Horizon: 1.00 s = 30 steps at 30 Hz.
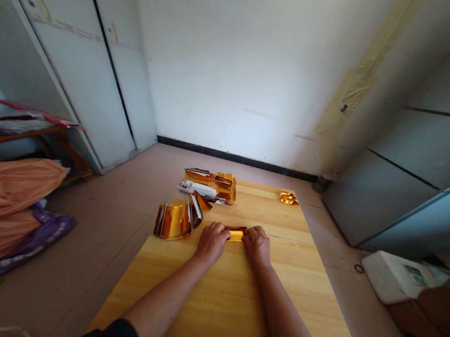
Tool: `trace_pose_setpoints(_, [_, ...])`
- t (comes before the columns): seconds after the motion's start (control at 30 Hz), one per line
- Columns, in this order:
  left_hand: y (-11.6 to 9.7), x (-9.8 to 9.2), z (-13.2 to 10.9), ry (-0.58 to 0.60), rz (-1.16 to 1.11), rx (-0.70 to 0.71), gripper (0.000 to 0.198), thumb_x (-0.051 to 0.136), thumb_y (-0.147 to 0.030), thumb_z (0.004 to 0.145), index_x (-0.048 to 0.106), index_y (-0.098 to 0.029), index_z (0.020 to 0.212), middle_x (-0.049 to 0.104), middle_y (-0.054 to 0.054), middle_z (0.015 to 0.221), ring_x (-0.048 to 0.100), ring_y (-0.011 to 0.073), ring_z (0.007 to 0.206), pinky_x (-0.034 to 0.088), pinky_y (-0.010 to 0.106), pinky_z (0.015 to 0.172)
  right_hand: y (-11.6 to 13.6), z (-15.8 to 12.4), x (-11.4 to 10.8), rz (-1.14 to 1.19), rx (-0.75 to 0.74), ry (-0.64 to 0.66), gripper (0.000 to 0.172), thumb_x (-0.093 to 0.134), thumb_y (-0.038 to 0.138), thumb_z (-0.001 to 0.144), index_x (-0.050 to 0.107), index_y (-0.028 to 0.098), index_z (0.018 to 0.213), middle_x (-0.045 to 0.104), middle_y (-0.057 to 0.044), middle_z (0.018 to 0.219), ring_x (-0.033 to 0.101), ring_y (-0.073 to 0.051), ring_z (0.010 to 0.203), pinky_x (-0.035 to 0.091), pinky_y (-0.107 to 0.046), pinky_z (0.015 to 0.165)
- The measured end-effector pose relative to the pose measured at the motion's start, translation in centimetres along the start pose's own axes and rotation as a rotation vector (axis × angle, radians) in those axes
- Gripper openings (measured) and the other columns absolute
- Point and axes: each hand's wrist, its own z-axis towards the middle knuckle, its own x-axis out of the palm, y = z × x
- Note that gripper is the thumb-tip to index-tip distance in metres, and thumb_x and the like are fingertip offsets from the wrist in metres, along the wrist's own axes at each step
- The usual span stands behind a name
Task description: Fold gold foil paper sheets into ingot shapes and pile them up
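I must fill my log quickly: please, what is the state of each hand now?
Left hand: closed, holding the left end of the gold sheet.
Right hand: closed, holding the right end of the same sheet.

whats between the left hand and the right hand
A shiny gold rectangular foil piece, its ends at the left hand and right hand; the head view shows it.

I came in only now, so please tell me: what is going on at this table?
At the wooden table, a person's left hand and right hand hold a gold strip by its two ends. Left of the strip sits a curved stack of gold sheets, with a gold and white pile beyond that. A few shiny gold pieces lie near the far right corner.
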Motion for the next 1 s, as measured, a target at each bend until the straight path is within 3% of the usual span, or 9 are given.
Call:
trace_pose_setpoints(0.2, [-0.5, 0.2, 0.3, 0.03, 0.122, 0.127, 0.019, 0.047, -0.018, 0.089, 0.064, -0.019, 0.081, 0.058, 0.006, 0.089, 0.048, 0.021, 0.093, 0.037, 0.034, 0.076, 0.8, 0.1, 0.8, -0.107, -0.189, 0.082, 0.016, 0.053, 0.015, 0.085, 0.066, 0.023, 0.09, 0.062, -0.004, 0.091, 0.051, -0.016, 0.089, 0.032, -0.024, 0.076])
trace_pose_setpoints(0.37, [-0.3, 0.2, -0.1, 0.081, 0.135, 0.147, 0.021, 0.044, -0.018, 0.091, 0.064, -0.018, 0.084, 0.059, 0.006, 0.087, 0.051, 0.02, 0.09, 0.039, 0.031, 0.076, 1.6, 0.7, 0.5, -0.141, -0.055, 0.165, 0.018, 0.049, 0.013, 0.084, 0.066, 0.021, 0.085, 0.064, -0.004, 0.088, 0.054, -0.015, 0.086, 0.032, -0.024, 0.072])
trace_pose_setpoints(0.57, [0.1, 0.0, -1.9, 0.011, 0.1, 0.184, 0.019, 0.044, -0.016, 0.09, 0.063, -0.018, 0.091, 0.06, 0.005, 0.086, 0.052, 0.0198, 0.087, 0.039, 0.032, 0.074, 2.6, 0.1, -0.2, -0.136, 0.075, 0.123, 0.012, 0.055, 0.027, 0.082, 0.064, 0.021, 0.078, 0.063, -0.002, 0.087, 0.055, -0.015, 0.085, 0.029, -0.025, 0.069])
trace_pose_setpoints(0.73, [0.0, -0.1, -2.3, -0.011, 0.096, 0.182, 0.018, 0.045, -0.014, 0.088, 0.061, -0.017, 0.082, 0.061, 0.006, 0.084, 0.053, 0.02, 0.086, 0.037, 0.034, 0.074, 4.0, -0.4, 0.2, -0.159, 0.162, 0.068, 0.02, 0.061, 0.04, 0.077, 0.062, 0.021, 0.082, 0.061, -0.004, 0.088, 0.052, -0.02, 0.089, 0.029, -0.029, 0.074])
trace_pose_setpoints(1.0, [-0.4, -0.2, -2.2, -0.002, 0.119, 0.158, 0.016, 0.046, -0.014, 0.087, 0.061, -0.018, 0.082, 0.061, 0.005, 0.086, 0.052, 0.0201, 0.087, 0.034, 0.034, 0.072, 3.0, -0.1, 0.2, -0.086, 0.208, 0.097, 0.006, 0.058, 0.025, 0.077, 0.063, 0.022, 0.079, 0.062, -0.001, 0.086, 0.054, -0.017, 0.087, 0.03, -0.026, 0.073])
